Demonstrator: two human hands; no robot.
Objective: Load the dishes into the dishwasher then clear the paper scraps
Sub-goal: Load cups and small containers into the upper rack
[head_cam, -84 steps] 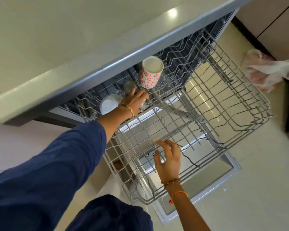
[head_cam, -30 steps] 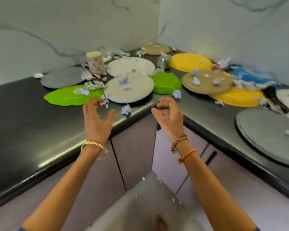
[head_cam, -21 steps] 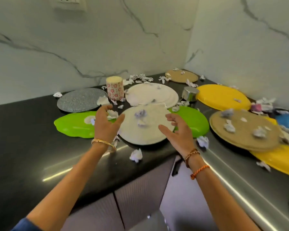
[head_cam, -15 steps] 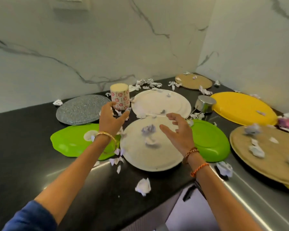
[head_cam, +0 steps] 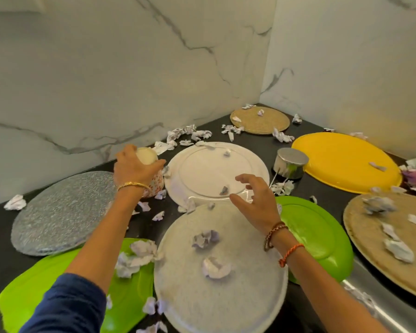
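Note:
My left hand (head_cam: 133, 167) grips a flower-patterned cup (head_cam: 154, 181) that stands upside down on the black counter (head_cam: 0, 227), fingers wrapped over its top. My right hand (head_cam: 255, 203) hovers open, fingers spread, above the near edge of a white plate (head_cam: 209, 169). A speckled white plate (head_cam: 216, 284) lies nearest to me with crumpled paper scraps (head_cam: 205, 239) on it. A small steel cup (head_cam: 290, 162) stands upside down to the right of the white plate.
A glittery grey plate (head_cam: 62, 212), a green leaf-shaped plate (head_cam: 41, 289), a green round plate (head_cam: 315, 234), a yellow plate (head_cam: 343, 159) and two woven tan mats (head_cam: 259, 120) crowd the counter corner. Paper scraps (head_cam: 190, 135) lie scattered everywhere. Marble walls close two sides.
I turned from the dishwasher rack to the counter. Both hands reached forward; my left hand closed round the patterned cup and my right hand advanced over the white plate's edge.

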